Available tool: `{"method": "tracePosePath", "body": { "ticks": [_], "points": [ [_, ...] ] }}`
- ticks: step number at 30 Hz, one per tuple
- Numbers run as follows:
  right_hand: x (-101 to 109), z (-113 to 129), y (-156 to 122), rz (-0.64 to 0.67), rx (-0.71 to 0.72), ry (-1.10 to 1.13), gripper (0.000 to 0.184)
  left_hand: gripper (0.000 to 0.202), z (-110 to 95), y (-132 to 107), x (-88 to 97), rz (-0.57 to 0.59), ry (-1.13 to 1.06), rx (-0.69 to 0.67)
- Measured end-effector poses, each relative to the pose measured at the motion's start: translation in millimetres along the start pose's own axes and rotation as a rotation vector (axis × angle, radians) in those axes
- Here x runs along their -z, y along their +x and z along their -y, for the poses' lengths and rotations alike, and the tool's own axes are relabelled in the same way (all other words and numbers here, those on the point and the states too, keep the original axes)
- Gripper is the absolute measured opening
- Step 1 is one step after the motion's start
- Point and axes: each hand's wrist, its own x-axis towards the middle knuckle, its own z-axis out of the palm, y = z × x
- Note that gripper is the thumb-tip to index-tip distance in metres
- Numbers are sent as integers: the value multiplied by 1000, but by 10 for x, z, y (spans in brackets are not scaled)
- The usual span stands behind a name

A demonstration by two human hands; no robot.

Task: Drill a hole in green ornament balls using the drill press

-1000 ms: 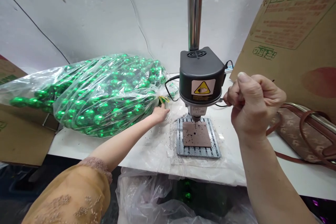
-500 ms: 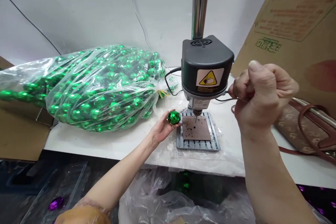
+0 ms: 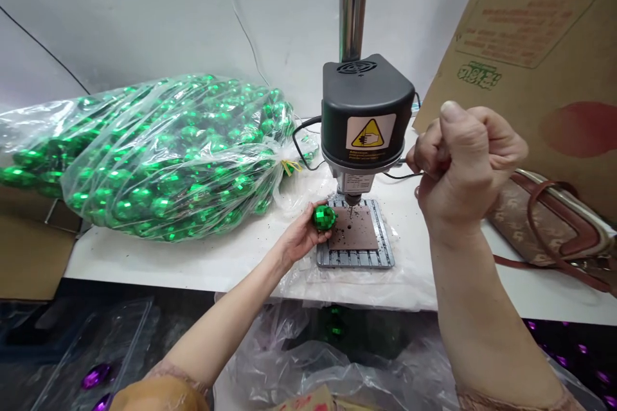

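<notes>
Cardboard (image 3: 29, 257) at far left, under the end of a big clear plastic bag (image 3: 159, 205) stuffed with shiny green faceted balls, tied at the neck with a yellow tie (image 3: 289, 168), all on a white table (image 3: 144, 263). Purple balls (image 3: 96, 376) lie low at bottom left, below the table. My left hand (image 3: 301, 237) is palm up, fingers curled, gripping one green ball (image 3: 324, 218) just left of the brown pad (image 3: 354, 228), near the drill bit (image 3: 351, 210) but not touching it. Pad sits on a grey slotted base (image 3: 354, 258) under a small black drill press (image 3: 366, 115) on a steel column (image 3: 353, 0). My right hand (image 3: 463, 167) is a closed fist on a thin lever (image 3: 403, 160) at the drill head; too small to be sure of that part. Brown handbag (image 3: 544, 225) and a cardboard sheet (image 3: 530, 32) at far right.
</notes>
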Motion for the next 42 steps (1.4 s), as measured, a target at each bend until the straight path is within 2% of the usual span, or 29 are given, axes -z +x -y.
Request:
{"method": "tracePosePath", "body": {
  "ticks": [4, 10, 17, 24, 29, 34, 38, 42],
  "points": [
    [3, -4, 1, 10, 22, -14, 43, 79, 44, -27, -10, 34, 305, -129],
    [28, -23, 0, 33, 46, -49, 45, 66, 116, 63, -34, 18, 402, -197],
    [39, -35, -15, 54, 67, -114, 51, 70, 227, 203, -80, -2, 435, -287],
    [49, -42, -18, 58, 59, -130, 52, 66, 332, 244, -153, -119, 709, -357],
    [49, -46, -16, 67, 84, -54, 50, 59, 423, 217, -212, -234, 847, -507],
    [45, -52, -17, 65, 87, -31, 50, 56, 522, 224, -222, -107, 763, -538],
    [56, -55, -19, 56, 81, -50, 50, 56, 541, 270, -210, -63, 735, -551],
    [69, -50, -17, 64, 59, -101, 50, 59, 528, 313, -170, -6, 677, -508]
  ]
}}
